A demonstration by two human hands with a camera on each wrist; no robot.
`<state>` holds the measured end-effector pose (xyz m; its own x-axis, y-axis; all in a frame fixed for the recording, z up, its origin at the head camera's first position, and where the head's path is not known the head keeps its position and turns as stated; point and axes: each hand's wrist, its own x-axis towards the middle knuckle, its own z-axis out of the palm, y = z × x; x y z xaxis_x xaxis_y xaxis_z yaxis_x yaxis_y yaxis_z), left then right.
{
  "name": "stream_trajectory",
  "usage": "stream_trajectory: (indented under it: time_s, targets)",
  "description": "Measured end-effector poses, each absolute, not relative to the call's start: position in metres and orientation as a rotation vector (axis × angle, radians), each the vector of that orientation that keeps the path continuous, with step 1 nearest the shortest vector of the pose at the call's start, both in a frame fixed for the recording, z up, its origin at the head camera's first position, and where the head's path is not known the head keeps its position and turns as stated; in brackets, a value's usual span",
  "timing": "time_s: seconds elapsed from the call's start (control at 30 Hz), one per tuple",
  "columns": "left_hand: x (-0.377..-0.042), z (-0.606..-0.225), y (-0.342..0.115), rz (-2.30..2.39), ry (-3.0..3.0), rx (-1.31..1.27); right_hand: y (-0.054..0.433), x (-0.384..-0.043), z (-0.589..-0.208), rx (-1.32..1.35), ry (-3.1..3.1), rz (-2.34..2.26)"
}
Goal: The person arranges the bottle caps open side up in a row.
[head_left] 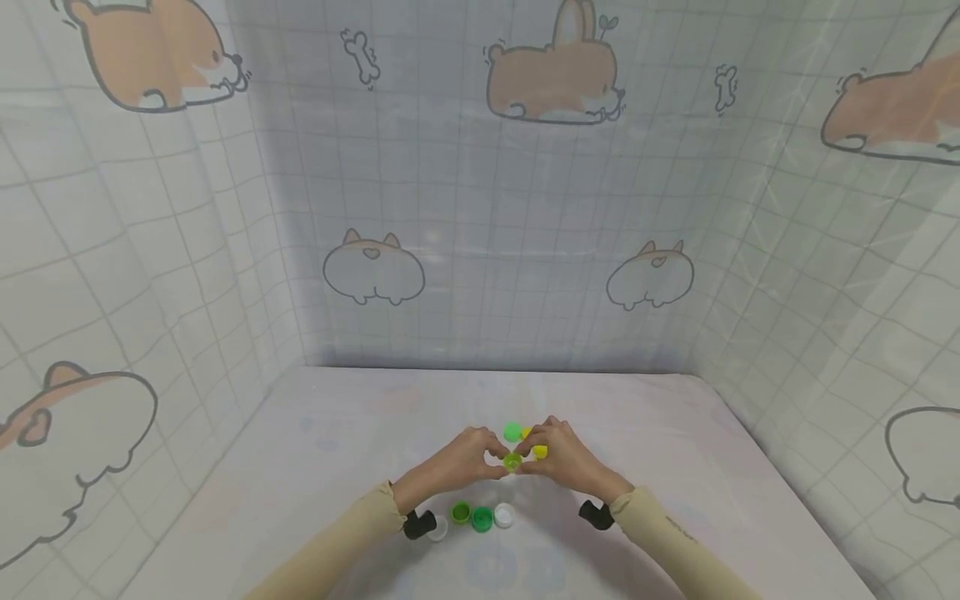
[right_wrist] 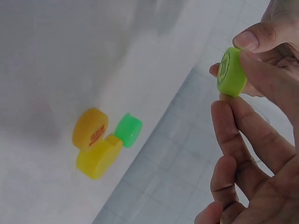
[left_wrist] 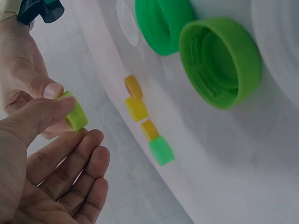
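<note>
Between both hands, above the table, is a lime-green bottle cap [head_left: 512,462]. My left hand [head_left: 471,462] pinches its left side with thumb and fingertips, and my right hand [head_left: 566,458] pinches the opposite side. Printing shows on the cap's [right_wrist: 225,67] flat face in the right wrist view. Other fingers of the left hand [left_wrist: 60,182] are spread and loosely bent. Just beyond the hands lie a mint-green cap [head_left: 512,432], a yellow cap [head_left: 540,452] and orange-yellow caps [right_wrist: 91,128], partly hidden by the right hand in the head view.
Closer to me, a row of caps lies on the table [head_left: 337,433]: a whitish one [head_left: 438,529], a grass-green one [head_left: 461,512], a darker green one [head_left: 482,519] and a white one [head_left: 504,515]. Curtains [head_left: 480,183] with dog drawings surround the table's back and sides.
</note>
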<state>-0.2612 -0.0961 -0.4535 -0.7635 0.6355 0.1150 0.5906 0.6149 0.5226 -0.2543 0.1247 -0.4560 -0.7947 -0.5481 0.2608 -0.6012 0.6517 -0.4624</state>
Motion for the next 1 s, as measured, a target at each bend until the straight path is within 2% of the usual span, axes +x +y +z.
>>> stream_trajectory:
  time_s: [0.63, 1.0]
  targets:
    - [-0.247, -0.462, -0.074, 0.722, 2.695, 1.092, 0.142, -0.241, -0.46, 1.001, -2.913, 0.802]
    - [-0.237, -0.466, -0.063, 0.672, 2.622, 1.112, 0.144, -0.237, -0.468, 1.123, -2.933, 0.599]
